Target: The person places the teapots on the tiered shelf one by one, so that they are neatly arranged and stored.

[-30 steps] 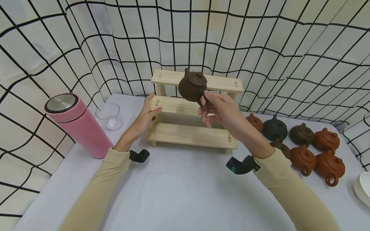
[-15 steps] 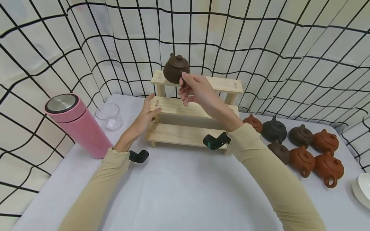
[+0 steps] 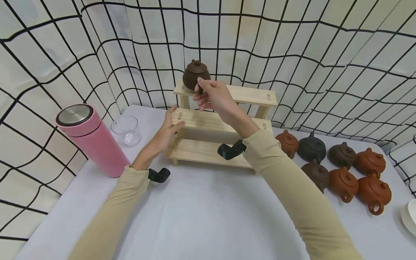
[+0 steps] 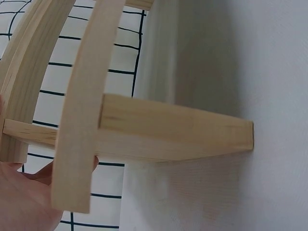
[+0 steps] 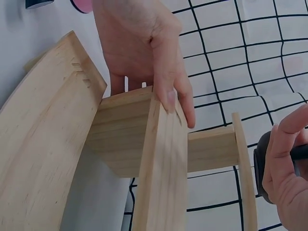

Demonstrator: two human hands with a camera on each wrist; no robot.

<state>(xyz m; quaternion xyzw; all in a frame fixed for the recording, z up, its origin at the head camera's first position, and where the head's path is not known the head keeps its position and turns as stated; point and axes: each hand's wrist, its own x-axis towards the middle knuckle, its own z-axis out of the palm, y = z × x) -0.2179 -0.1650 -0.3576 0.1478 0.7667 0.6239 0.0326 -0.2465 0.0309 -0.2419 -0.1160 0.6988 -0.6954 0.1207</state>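
Note:
My right hand (image 3: 216, 95) pinches the handle of a dark brown teapot (image 3: 195, 74) between thumb and fingers. The teapot is upright at the left end of the top tier of a three-tier wooden display stand (image 3: 201, 153), its base right at the board. In the right wrist view only part of the dark teapot (image 5: 262, 163) shows past my curled fingers (image 5: 281, 149). My left hand (image 3: 165, 131) grips the left end of the middle tier, thumb over the board (image 5: 166, 168). The left wrist view shows the stand's leg (image 4: 173, 130) and part of that hand (image 4: 29, 197).
On the right stand several teapots, orange-brown (image 3: 370, 160), black (image 3: 312, 148) and dark brown (image 3: 342, 154). A white bowl (image 3: 410, 216) is at the right edge. A pink flask (image 3: 97, 144) and a clear glass cup (image 3: 126, 130) stand left. Black wire mesh (image 3: 224, 47) encloses the table's back and sides.
My right hand has carried the brown teapot left and up, from in front of the stand's middle to the top tier's left end. My left hand keeps its grip on the stand.

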